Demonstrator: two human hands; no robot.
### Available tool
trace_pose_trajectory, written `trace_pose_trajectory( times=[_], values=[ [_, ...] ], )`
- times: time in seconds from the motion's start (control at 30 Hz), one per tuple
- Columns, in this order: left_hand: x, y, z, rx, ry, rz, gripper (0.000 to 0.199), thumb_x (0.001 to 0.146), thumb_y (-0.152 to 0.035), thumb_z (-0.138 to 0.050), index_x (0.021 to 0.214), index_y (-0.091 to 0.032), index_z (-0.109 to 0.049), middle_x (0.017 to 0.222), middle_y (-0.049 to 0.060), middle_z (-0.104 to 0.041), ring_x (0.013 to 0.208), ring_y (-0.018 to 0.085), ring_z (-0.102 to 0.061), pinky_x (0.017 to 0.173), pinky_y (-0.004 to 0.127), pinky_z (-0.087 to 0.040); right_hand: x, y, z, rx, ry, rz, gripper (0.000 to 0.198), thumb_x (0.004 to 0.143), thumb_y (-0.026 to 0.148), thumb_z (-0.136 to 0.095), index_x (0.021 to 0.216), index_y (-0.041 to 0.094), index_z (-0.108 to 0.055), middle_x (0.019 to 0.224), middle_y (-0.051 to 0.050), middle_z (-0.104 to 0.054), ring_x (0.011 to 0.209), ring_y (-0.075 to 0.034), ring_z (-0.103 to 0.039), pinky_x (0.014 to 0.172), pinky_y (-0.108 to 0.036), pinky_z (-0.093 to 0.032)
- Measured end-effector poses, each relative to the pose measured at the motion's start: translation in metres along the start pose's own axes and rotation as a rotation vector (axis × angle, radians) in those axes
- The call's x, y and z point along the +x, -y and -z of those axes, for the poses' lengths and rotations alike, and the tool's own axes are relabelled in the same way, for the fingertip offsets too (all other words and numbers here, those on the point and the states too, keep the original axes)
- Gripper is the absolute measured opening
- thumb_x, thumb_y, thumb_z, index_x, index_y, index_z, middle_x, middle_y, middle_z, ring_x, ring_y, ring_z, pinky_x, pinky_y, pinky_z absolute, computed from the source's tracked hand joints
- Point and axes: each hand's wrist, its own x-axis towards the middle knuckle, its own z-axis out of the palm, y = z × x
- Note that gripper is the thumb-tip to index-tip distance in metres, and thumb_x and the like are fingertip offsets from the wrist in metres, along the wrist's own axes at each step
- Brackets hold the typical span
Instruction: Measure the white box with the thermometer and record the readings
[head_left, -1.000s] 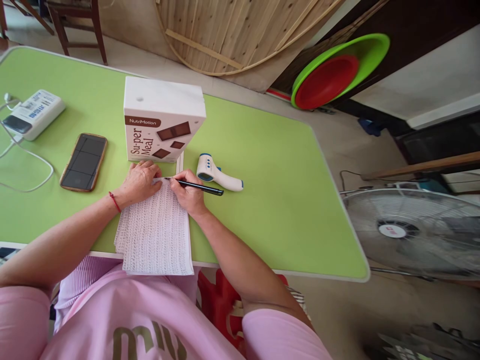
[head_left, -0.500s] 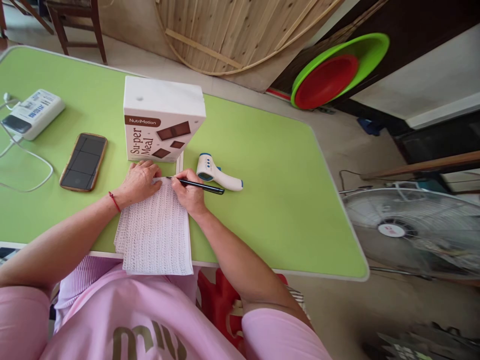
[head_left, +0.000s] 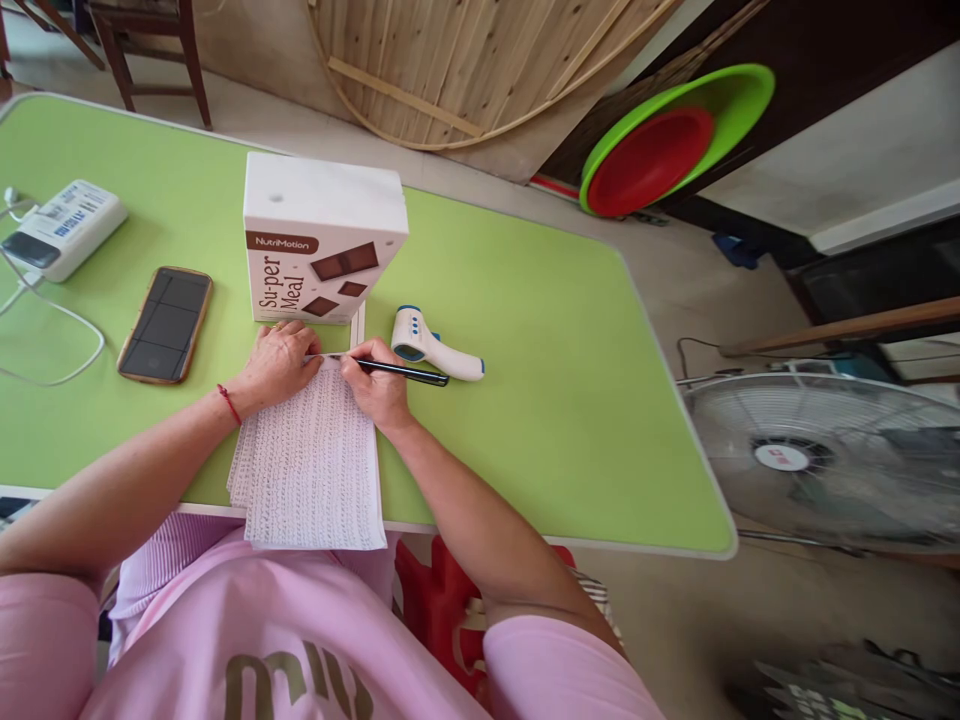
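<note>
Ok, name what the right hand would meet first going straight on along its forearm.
Probably the white box, ahead of the right hand; the left hand lies close beside that line, and depth is unclear.

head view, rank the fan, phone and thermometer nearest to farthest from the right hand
1. Thermometer: just right of the right hand
2. Phone: across to the left, past the left hand
3. Fan: far right, beyond the table

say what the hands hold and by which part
The right hand grips a black pen near its writing tip; the left hand rests on the paper sheets.
</note>
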Motion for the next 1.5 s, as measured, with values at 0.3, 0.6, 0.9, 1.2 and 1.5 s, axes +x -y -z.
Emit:
trace_pose_trajectory(
  times=[0.3,0.6,0.9,1.2,1.5],
  values=[
    [-0.0003,0.0030,-0.0013,-0.004,-0.017,-0.013,0.017,0.092,-0.021,-0.053,0.095,-0.016,-0.069,0.102,0.014,-0.071,0.107,0.032,-0.065,0.098,0.050,-0.048,-0.0002,0.0000,0.0001,-0.042,-0.026,-0.001,0.018,0.085,0.037,-0.058,0.073,0.026,-0.051,0.063,0.004,-0.055,0.058,-0.014,-0.049,0.058,-0.029,-0.044],
    [-0.0004,0.0021,-0.0010,-0.019,-0.013,-0.014,0.016,0.092,-0.020,-0.053,0.095,-0.015,-0.069,0.104,0.015,-0.072,0.108,0.032,-0.065,0.098,0.051,-0.048,0.0008,-0.0002,-0.0004,-0.028,-0.014,0.007,0.016,0.084,0.035,-0.058,0.073,0.026,-0.050,0.062,0.005,-0.053,0.057,-0.014,-0.047,0.057,-0.029,-0.043],
    [0.0003,0.0012,0.0004,-0.005,0.005,0.000,0.016,0.092,-0.019,-0.053,0.096,-0.015,-0.068,0.104,0.015,-0.071,0.108,0.032,-0.065,0.099,0.051,-0.048,-0.0005,-0.0018,0.0009,-0.052,-0.061,0.009,0.016,0.084,0.035,-0.057,0.073,0.026,-0.050,0.064,0.004,-0.053,0.058,-0.014,-0.048,0.058,-0.029,-0.044],
    [-0.0006,0.0023,-0.0001,-0.021,-0.010,-0.014,0.015,0.091,-0.019,-0.053,0.095,-0.016,-0.068,0.102,0.014,-0.071,0.108,0.032,-0.065,0.098,0.050,-0.048,0.0011,0.0011,0.0016,-0.038,-0.054,-0.002,0.016,0.083,0.036,-0.057,0.072,0.026,-0.050,0.063,0.004,-0.054,0.057,-0.014,-0.048,0.057,-0.029,-0.045],
    [-0.0005,0.0040,-0.0022,-0.025,-0.023,-0.026,0.016,0.091,-0.020,-0.053,0.095,-0.016,-0.068,0.103,0.014,-0.072,0.106,0.032,-0.065,0.098,0.050,-0.048,0.0008,-0.0014,0.0017,-0.023,-0.024,-0.011,0.017,0.085,0.035,-0.058,0.074,0.026,-0.047,0.064,0.004,-0.053,0.058,-0.015,-0.049,0.059,-0.030,-0.045]
  ],
)
